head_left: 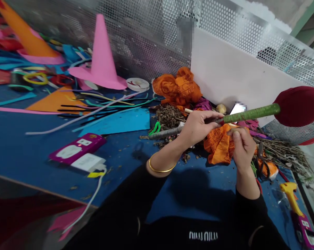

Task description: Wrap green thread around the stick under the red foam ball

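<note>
My left hand (pixel 198 126), with a gold bangle on its wrist, is closed around a long stick (pixel 250 114). The stick is wrapped in green tape on its right half, bare grey on its left half, and ends in a dark red rounded head (pixel 300 106) at the right. My right hand (pixel 241 147) sits just below the stick with fingers curled and thumb up; what it pinches is too small to make out. Orange fabric (pixel 219 147) lies under both hands on the blue table (pixel 29 152).
A purple power strip (pixel 77 147) with a white plug and cable lies left. Pink cone (pixel 102 55), orange cone (pixel 25 31), felt strips and a tape roll (pixel 138 84) sit behind. Scissors (pixel 261 159), dry twigs and a yellow glue gun (pixel 291 196) lie right. A perforated metal wall backs the table.
</note>
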A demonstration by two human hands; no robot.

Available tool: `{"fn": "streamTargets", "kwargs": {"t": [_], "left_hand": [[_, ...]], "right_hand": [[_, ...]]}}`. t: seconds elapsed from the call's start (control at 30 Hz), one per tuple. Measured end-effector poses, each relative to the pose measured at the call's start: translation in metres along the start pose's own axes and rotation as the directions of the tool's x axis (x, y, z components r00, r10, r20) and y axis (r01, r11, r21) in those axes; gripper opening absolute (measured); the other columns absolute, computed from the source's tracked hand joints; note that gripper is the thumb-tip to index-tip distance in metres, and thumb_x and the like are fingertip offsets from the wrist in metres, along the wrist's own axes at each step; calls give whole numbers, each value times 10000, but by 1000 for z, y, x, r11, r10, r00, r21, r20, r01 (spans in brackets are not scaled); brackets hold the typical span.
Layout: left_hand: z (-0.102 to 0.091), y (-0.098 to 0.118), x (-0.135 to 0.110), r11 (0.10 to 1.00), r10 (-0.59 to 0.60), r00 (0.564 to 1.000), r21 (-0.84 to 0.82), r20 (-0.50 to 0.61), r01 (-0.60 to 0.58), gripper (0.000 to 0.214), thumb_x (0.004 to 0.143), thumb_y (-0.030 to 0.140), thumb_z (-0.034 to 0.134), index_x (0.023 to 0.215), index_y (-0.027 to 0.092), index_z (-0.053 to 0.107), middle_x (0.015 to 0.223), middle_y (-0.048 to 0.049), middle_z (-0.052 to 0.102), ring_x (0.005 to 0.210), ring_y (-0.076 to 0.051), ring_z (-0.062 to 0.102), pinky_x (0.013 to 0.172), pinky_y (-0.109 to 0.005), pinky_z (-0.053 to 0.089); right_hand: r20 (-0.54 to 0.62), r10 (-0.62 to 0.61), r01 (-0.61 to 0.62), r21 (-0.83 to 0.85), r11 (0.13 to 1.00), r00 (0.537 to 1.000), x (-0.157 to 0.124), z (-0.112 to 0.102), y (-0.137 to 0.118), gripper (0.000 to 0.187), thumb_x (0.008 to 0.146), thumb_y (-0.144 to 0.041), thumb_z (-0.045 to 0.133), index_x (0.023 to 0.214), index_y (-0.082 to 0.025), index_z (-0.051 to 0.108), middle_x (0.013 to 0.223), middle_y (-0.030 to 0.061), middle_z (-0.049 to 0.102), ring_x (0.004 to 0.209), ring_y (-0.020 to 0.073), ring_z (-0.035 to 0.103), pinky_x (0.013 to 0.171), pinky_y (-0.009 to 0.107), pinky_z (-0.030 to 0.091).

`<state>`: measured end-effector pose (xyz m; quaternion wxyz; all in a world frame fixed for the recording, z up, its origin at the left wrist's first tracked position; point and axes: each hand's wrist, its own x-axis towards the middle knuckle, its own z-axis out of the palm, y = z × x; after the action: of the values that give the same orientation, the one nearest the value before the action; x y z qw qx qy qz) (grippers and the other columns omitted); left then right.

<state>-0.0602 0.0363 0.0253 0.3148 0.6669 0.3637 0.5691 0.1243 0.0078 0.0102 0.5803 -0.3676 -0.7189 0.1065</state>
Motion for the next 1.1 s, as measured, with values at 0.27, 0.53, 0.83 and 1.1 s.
{"fn": "streamTargets", "kwargs": {"t": [0.27, 0.53, 0.83, 1.1], "left_hand": [[9, -1, -3, 1000, -3, 1000, 25, 18, 3, 320, 797, 46, 709, 1058, 182, 834, 1077, -47, 835, 1026, -210, 780, 1008, -327, 590], [27, -8, -8, 991, 27, 1000, 135, -16, -24, 288, 807, 44, 721, 1021, 206, 827, 1047, -24, 839, 1002, -206, 781, 943, -322, 592], [31, -17, -9, 983, 43, 999, 179, 23, -46, 260, 844, 97, 671, 1033, 193, 822, 1039, -30, 838, 969, -198, 780, 911, -301, 589], [33, -18, -15, 866, 131, 986, 471, 106, -166, 209, 905, 177, 655, 1062, 186, 792, 1012, -59, 819, 930, -221, 760, 830, -308, 558]], "right_hand": [[-59, -158, 164, 529, 832, 986, -6, 19, -1, 354, 1017, -417, 543, 733, -236, 654, 626, -14, 589, 637, 170, 647, 829, 437, 572], [-203, 291, -154, 507, 848, 935, -11, 17, -25, 387, 918, -411, 702, 609, -200, 604, 566, -43, 483, 540, 89, 464, 628, 265, 453], [-147, 220, -133, 450, 883, 964, -19, 16, -30, 328, 990, -345, 633, 691, -212, 641, 621, -31, 531, 566, 99, 500, 552, 262, 417], [-53, 123, -113, 168, 979, 991, -1, -8, -22, 301, 1015, -418, 572, 847, -258, 762, 783, 33, 758, 934, 232, 769, 911, 416, 629]]}}
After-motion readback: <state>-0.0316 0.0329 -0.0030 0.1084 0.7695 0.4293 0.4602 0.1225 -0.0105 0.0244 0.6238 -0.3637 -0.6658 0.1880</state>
